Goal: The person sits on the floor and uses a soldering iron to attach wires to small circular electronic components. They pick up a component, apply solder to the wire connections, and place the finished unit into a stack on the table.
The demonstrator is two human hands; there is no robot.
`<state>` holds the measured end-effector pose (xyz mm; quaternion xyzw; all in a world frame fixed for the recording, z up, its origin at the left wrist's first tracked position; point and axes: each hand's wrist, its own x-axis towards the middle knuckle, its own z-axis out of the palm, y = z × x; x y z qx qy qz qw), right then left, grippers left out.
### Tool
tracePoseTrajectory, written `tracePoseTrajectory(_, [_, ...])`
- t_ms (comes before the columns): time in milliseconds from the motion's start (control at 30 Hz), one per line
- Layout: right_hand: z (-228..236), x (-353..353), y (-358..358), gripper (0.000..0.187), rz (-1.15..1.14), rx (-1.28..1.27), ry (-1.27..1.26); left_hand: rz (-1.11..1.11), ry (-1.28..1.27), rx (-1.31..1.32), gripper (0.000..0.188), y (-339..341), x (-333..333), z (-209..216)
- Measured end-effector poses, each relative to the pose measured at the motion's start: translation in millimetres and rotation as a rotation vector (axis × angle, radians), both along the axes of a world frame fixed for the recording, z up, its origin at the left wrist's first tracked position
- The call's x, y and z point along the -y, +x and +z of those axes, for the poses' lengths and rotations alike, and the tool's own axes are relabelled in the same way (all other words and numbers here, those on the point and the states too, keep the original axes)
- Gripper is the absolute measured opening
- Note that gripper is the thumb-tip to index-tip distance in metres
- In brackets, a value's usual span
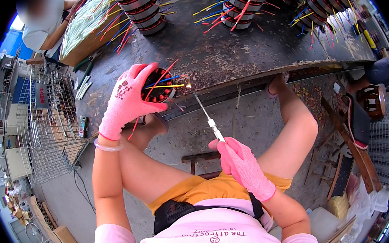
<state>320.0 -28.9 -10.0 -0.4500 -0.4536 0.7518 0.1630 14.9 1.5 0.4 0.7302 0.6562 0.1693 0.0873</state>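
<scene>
My left hand (130, 91), in a pink glove, curves its thumb and fingers round a small motor stator (162, 93) at the table's edge. Red, blue and yellow wires stick out of the stator, several toward the right. Gloved in pink too, my right hand (241, 164) grips a slim tool (214, 128) with a white handle and a long thin metal stem. The tool's tip shows a small bright glow close to the end of a yellow wire (167, 86). Part of the stator is hidden behind my left hand.
Stacks of wound stators (135, 5) with loose wires stand along the far side of the dark worktable (195, 53). A box of pale tubes (85, 24) sits at the left, beside another person. Wire racks (45, 128) stand lower left; a wooden stool (372, 101) is at the right.
</scene>
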Motion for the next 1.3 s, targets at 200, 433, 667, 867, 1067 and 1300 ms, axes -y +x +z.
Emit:
tracePoseTrajectory(200, [1,0,0,0.031,-0.04,0.004,-0.092,-0.002,0.017,-0.012,0.087,0,0,-1])
tracePoseTrajectory(433, [-3,1,0,0.029,-0.048,-0.018,-0.093,0.007,0.011,-0.014,0.087,0,1,-1])
tracePoseTrajectory(667, [-3,2,-1,0.029,-0.045,-0.019,-0.074,0.009,0.006,-0.008,0.088,0,1,-1])
tracePoseTrajectory(867, [0,1,-1,0.029,-0.049,-0.019,-0.088,0.003,0.007,-0.012,0.088,-1,1,-2])
tracePoseTrajectory(1067, [-1,0,-2,0.029,-0.04,-0.003,-0.081,0.012,0.001,-0.017,0.088,-1,1,-2])
tracePoseTrajectory(1300, [-2,1,-1,0.028,-0.045,-0.02,-0.094,0.003,0.005,-0.012,0.087,-1,1,-1])
